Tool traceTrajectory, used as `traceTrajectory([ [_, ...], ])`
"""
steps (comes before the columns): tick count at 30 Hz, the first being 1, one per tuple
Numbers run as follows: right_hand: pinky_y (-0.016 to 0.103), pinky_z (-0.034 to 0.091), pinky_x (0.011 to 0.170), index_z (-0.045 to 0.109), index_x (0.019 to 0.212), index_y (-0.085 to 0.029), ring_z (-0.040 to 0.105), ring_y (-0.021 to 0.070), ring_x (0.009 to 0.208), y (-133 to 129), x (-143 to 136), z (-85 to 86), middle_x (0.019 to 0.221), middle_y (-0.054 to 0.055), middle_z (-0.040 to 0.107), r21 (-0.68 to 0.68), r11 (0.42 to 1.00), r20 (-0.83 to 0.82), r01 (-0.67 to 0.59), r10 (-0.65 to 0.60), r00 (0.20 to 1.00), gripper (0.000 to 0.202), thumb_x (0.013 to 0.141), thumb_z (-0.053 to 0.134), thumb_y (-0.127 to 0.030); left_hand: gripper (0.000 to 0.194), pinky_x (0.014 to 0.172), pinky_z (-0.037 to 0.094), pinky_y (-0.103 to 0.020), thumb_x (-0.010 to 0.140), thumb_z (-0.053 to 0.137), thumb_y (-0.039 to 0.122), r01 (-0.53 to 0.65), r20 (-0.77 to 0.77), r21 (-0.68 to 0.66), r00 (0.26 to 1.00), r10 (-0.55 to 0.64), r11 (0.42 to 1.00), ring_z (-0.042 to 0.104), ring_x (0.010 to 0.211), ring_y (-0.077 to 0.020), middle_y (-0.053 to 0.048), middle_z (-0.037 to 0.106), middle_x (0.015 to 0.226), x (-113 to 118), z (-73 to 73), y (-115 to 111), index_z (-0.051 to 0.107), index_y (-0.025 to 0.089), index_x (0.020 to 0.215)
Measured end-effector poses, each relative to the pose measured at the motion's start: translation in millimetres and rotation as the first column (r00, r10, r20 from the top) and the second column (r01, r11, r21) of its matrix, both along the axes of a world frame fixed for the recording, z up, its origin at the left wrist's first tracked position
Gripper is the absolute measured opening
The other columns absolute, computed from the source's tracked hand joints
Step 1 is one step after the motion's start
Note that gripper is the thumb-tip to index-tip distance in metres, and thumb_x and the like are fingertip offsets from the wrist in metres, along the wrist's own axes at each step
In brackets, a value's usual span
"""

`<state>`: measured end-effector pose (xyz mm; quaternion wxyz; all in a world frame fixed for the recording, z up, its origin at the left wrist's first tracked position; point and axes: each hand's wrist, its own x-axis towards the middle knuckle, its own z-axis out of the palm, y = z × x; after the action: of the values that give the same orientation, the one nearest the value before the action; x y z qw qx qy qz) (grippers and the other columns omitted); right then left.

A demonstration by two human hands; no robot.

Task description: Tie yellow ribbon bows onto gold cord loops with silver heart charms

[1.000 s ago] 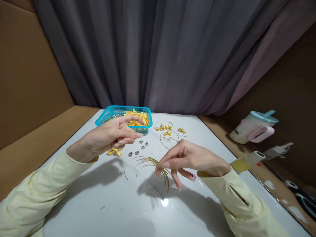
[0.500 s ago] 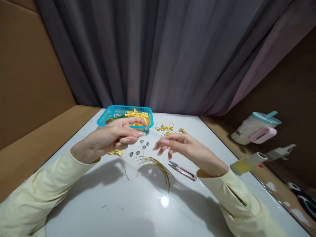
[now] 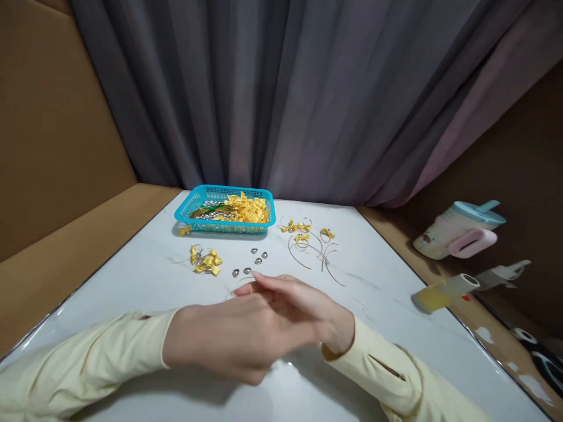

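Note:
My left hand (image 3: 237, 337) is blurred and crosses in front of my right hand, low over the white table (image 3: 145, 281); its fingers are hidden or smeared. My right hand (image 3: 303, 305) reaches in from the right, its thumb and a fingertip near several silver heart-shaped pieces (image 3: 258, 261). Whether either hand holds something cannot be made out. A thin wire curves out just beyond the fingertips. Yellow bows (image 3: 209, 262) lie left of the silver pieces; more bows (image 3: 302, 238) with wire loops lie to the right, beside loose curved wires (image 3: 334, 274).
A blue basket (image 3: 224, 227) of yellow bows and silver pieces stands at the back left. On the right are a cup with a pink handle (image 3: 472, 242), a bottle of yellow liquid (image 3: 440, 294) and black-handled scissors (image 3: 548, 366). A grey curtain (image 3: 264, 99) hangs behind.
Both hands have come down and nearer, from apart to crossing each other. The bundle of wires and the pink-handled snips now lie out of sight behind the hands.

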<state>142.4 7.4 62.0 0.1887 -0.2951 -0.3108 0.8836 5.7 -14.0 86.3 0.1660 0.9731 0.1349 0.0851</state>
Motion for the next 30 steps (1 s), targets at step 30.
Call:
traceTrajectory([
  [30,0.027,0.039,0.057,0.060,0.050,-0.015,0.049,0.0125,0.050,11.9,32.8,17.2,0.049,0.002,0.054,0.478,0.756,0.663,-0.447,0.023,0.748,0.063,0.080,0.040,-0.067,0.022,0.045,0.030,-0.032,0.082,0.044,0.003,0.142,0.032,0.521,0.982,-0.185,0.842,0.043,0.049,-0.0158,-0.002,0.052,0.052,6.0,-26.2,-5.9,0.062,0.011,0.092],
])
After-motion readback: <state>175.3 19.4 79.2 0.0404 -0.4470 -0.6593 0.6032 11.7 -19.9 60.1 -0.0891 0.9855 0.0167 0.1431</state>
